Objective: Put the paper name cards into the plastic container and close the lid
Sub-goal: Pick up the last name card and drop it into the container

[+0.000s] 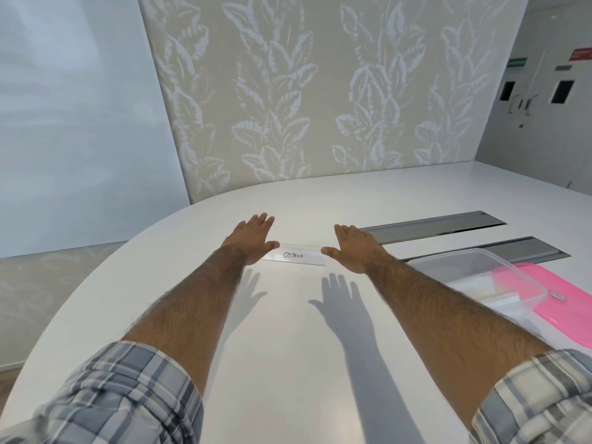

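A folded white paper name card (296, 255) with "OSTRICH" handwritten on it stands on the white table (288, 347), far from me. My left hand (253, 238) is at its left end, fingers spread, thumb near the card's top corner. My right hand (352, 248) is at its right end, fingers spread, thumb tip at the card's edge. Neither hand grips it. A clear plastic container (480, 277) sits open to the right, partly behind my right forearm. Its pink lid (563, 302) lies beside it at the right edge.
Two long dark cable-tray slots (432, 225) run across the table beyond the container. A leaf-patterned wall panel (320, 91) stands behind the table's curved far edge. The table's rounded edge drops off to the left.
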